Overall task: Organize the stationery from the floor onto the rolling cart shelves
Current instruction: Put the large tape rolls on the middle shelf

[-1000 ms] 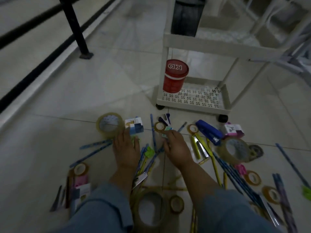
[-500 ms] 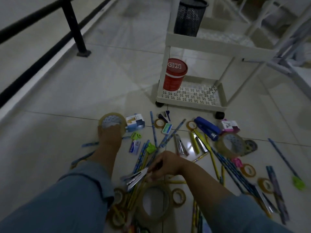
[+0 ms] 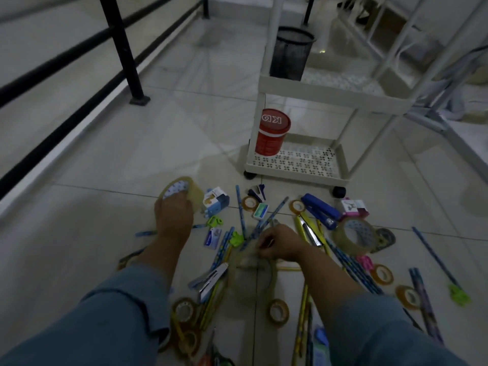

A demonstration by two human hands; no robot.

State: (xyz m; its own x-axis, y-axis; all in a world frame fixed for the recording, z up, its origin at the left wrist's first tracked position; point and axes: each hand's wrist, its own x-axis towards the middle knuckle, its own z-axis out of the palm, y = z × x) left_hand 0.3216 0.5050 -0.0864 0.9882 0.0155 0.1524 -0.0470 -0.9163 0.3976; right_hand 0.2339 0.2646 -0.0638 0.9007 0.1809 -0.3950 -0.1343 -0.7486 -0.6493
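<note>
Stationery lies scattered on the tiled floor in front of the white rolling cart. My left hand reaches forward, its fingers curled over the near rim of a large brown tape roll. My right hand is nearer to me, with fingers curled on the top rim of a big clear tape roll; that roll is blurred and tilted off the floor. Pencils, a utility knife and small tape rolls lie around both hands.
A red tub stands on the cart's bottom shelf and a black mesh cup on the shelf above. A blue stapler and another large tape roll lie to the right. A black railing post stands at the left.
My left hand moved from the small box to the brown tape roll and stays on it. My right hand drew back from the pile's middle to the clear roll and tilted it up.
</note>
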